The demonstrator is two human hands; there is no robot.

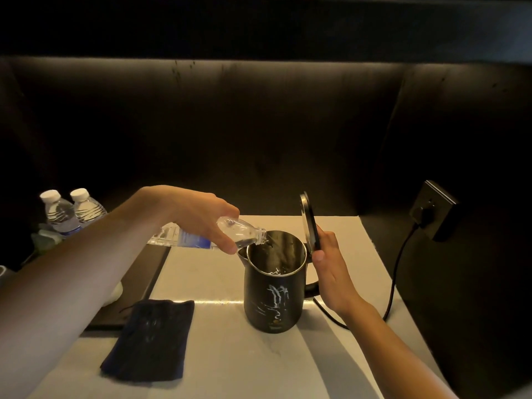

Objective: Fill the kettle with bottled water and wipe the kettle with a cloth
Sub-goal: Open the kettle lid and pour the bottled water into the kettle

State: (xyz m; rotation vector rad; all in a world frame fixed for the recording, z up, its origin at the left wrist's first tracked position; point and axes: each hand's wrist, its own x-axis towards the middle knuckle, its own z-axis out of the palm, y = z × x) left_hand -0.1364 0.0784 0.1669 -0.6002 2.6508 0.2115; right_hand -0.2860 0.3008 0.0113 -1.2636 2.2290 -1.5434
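Now the left hand [201, 217] grips the bottle [201, 237], its long axis near level, neck over the kettle [275, 286] rim; right hand [331, 272] seemingly props the lid [309, 223] upright.

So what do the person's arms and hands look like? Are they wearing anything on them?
Both arms are bare as far as the picture shows: no sleeves in view. The left hand and the right hand wear no gloves, and I can see no rings, watch or bracelet on either wrist. The light is dim, so tiny things could be missed.
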